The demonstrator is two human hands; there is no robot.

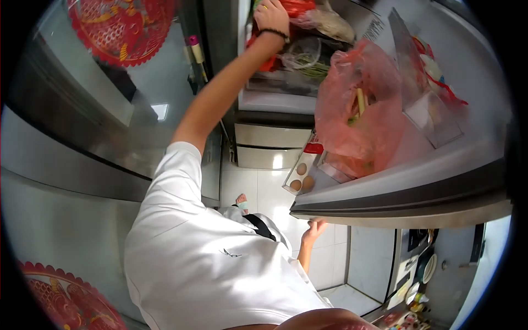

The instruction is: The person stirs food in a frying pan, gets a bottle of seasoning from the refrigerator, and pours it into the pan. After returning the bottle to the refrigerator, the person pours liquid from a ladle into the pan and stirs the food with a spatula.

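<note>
My left hand (pixel 273 17) reaches into the refrigerator among red plastic bags (pixel 297 7), its fingers bent and partly cut off by the top of the view. What they hold, if anything, is hidden. A dark bead bracelet (pixel 275 34) circles that wrist. Beside and below it lie a bunch of thin green vegetables (pixel 314 69) and a pale bagged item (pixel 333 25). Down at the free edge of the open refrigerator door (pixel 407 212), my right hand (pixel 313 230) is closed on the edge, its fingertips partly hidden.
A pink plastic bag (pixel 357 121) with food bulges from the door shelves. Several eggs (pixel 301 177) sit in a door tray below it. Closed drawers (pixel 269 146) lie under the compartment. A glass panel (pixel 143 104) with red decorations stands left; a cluttered counter (pixel 410 275) is lower right.
</note>
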